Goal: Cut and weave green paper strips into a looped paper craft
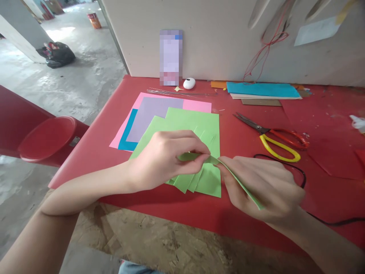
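A narrow strip of green paper (242,183) is stretched between my two hands above the table. My left hand (173,158) pinches it near its middle, thumb and forefinger closed on it. Close beside, my right hand (259,182) grips the strip too, and its tail runs across the fingers toward the lower right. Below the hands lie sheets of green paper (196,118) with several cut green strips (194,182) on top. A purple sheet (154,110), a blue sheet (123,140) and a pink sheet (199,106) stick out from under the green ones.
Scissors (264,131) with red and yellow handles lie on the red table (159,209). A blurred phone (171,57) leans on the wall behind a white oval object (189,83) and thin wires (171,92). Folded blue paper (262,90) lies rightward. A red stool (48,139) stands left.
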Tool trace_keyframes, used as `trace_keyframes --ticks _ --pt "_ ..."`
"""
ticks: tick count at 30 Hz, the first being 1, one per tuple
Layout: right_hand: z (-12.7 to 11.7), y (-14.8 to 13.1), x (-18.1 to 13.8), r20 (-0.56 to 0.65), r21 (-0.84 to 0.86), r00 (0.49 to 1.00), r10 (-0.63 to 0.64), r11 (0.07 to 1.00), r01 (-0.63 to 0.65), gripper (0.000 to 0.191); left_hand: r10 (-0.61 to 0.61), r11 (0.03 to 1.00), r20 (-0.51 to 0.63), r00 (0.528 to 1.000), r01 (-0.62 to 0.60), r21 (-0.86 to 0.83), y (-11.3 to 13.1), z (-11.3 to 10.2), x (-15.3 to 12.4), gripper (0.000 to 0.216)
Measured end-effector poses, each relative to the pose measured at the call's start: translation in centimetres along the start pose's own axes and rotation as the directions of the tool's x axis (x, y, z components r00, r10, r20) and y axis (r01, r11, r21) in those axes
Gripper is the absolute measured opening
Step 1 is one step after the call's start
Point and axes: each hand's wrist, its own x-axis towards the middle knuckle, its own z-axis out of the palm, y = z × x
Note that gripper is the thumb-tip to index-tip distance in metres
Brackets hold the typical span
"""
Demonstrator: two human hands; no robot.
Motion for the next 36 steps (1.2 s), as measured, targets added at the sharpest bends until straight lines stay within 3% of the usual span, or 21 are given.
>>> trace_keyframes --ticks 8,12,17,22,28,33,36 --pt "-0.8 0.0 0.4 -0.016 -0.099 0.993 -0.114 0.989 0.112 0.009 -0.017 0.999 0.036 0.999 0.019 -0.033 0.1 -0.3 0.1 0.009" --pt "-1.5 0.0 0.5 0.034 -0.051 0.999 -0.033 0.998 0.035 0.016 -0.034 0.997 0.014 0.999 0.035 -0.062 -0.3 -0.2 0.2 0.010" --pt "-1.5 0.2 1.0 -0.038 0.104 0.994 0.104 0.990 -0.100 0.018 -0.114 0.982 0.063 0.992 0.122 -0.143 -0.2 -0.3 0.4 0.011" --pt "-1.2 0.3 1.4 0.121 0.263 0.969 0.215 0.934 -0.241 0.012 -0.187 0.945 0.165 0.969 0.223 -0.240 0.3 -0.4 0.4 0.011" --pt "-1.1 0.1 0.6 0.067 0.197 0.986 0.155 0.966 -0.166 0.020 -0.151 0.951 0.146 0.978 0.184 -0.248 0.4 -0.2 0.4 0.004" --pt "-0.7 0.4 -0.2 0.059 0.126 0.998 -0.004 0.992 -0.003 0.018 -0.112 0.969 0.167 0.980 0.145 -0.201 0.6 -0.2 0.2 0.007" --pt "-0.7 0.4 0.0 0.089 0.187 0.996 -0.013 0.982 -0.004 0.013 -0.131 0.960 0.216 0.968 0.178 -0.214 0.7 -0.3 0.3 0.009"
